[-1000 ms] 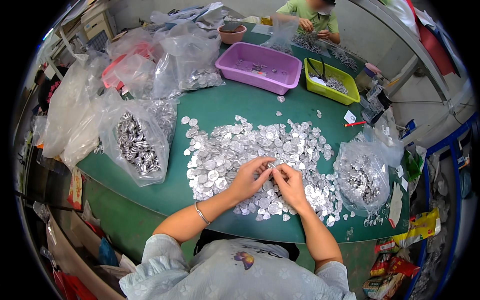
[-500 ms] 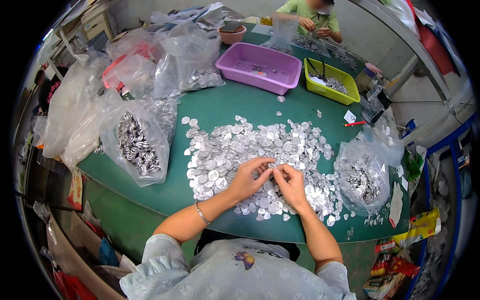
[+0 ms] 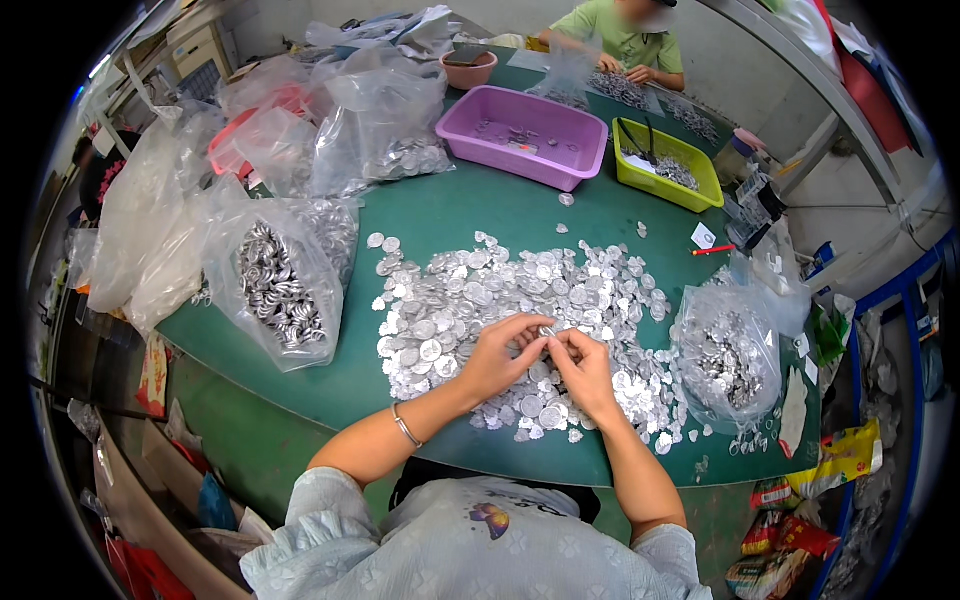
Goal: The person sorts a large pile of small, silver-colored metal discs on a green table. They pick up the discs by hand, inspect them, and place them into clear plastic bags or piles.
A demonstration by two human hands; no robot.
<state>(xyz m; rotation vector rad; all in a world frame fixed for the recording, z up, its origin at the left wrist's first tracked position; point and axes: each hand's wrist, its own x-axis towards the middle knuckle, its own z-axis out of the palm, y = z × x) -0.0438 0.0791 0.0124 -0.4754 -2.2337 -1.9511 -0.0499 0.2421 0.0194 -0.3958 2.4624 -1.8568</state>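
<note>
My left hand (image 3: 497, 358) and my right hand (image 3: 585, 370) meet over the near part of a spread pile of silver, coin-like metal discs (image 3: 455, 300). Pinched between the fingertips of both is a small silver metal piece (image 3: 546, 332), mostly covered, so its exact shape does not show. Some pieces in the pile are round, others scalloped or heart-like. Left of the pile an open clear plastic bag (image 3: 335, 325) holds silver rings (image 3: 268, 270). On the right, close to the pile, stands another clear bag with small silver parts (image 3: 728, 360).
Behind the pile are a purple basin (image 3: 470, 150) and a yellow-green basin (image 3: 705, 190) with pliers-like handles. More filled bags (image 3: 375, 120) crowd the back left. Across the green table (image 3: 400, 215), a co-worker in a green shirt (image 3: 610, 40) handles metal pieces. A red pen (image 3: 712, 249) lies at right.
Both my hands stay nearly in place, pinching the small piece with slight finger movement. The co-worker's hands have lowered to the metal pieces on the table. The view has shifted slightly.
</note>
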